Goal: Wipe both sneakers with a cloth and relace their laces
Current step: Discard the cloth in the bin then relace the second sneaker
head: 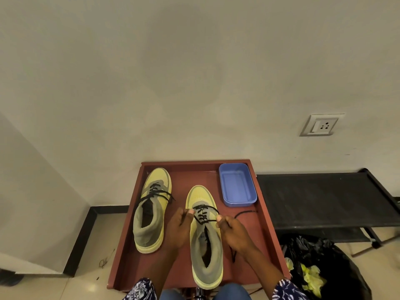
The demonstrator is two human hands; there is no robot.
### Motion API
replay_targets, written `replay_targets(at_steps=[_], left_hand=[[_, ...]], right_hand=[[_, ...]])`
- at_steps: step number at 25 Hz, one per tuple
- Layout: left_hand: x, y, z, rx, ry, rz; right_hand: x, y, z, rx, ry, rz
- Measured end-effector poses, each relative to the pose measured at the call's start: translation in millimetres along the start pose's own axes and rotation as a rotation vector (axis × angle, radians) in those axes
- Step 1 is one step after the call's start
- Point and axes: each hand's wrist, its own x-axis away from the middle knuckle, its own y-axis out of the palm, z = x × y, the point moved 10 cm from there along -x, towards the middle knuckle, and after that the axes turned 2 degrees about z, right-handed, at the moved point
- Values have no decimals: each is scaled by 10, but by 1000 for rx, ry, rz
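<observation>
Both hands work over the nearer sneaker (206,245), which lies lengthwise on a reddish-brown tray (255,241) with its heel toward the person and its toe pointing away. The left hand (180,228) sits against the sneaker's left flank, thumb and forefinger pinching one run of the black lace (203,213). The right hand (232,231) sits against the right flank and pinches the other run, so the lace stretches taut between the two hands across the upper eyelets. A loose end of that lace trails past the right hand onto bare tray, curling out toward the tray's raised right edge.

Left of the left hand, a strip of bare tray separates the nearer sneaker from the second sneaker (151,211), which lies parallel, set a little farther back, its own lace (158,194) crossed loosely over the tongue. That sneaker lies near the tray's left rim.

Beyond the right hand, a blue plastic tub (237,185) stands in the tray's far right corner, near the nearer sneaker's toe but apart from it.

Right of the tray stand a black bench (320,198) and a black bag (324,267). The tray's far edge meets the wall (194,72).
</observation>
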Motion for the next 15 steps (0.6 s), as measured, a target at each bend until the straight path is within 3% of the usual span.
replay_targets(at_steps=[10,15], left_hand=[[-7,199,9,360,-155,28],[-47,197,-84,246,-167,40]], right_hand=[[35,56,-292,-362,-48,41],[33,191,-377,-585,-12,-37]])
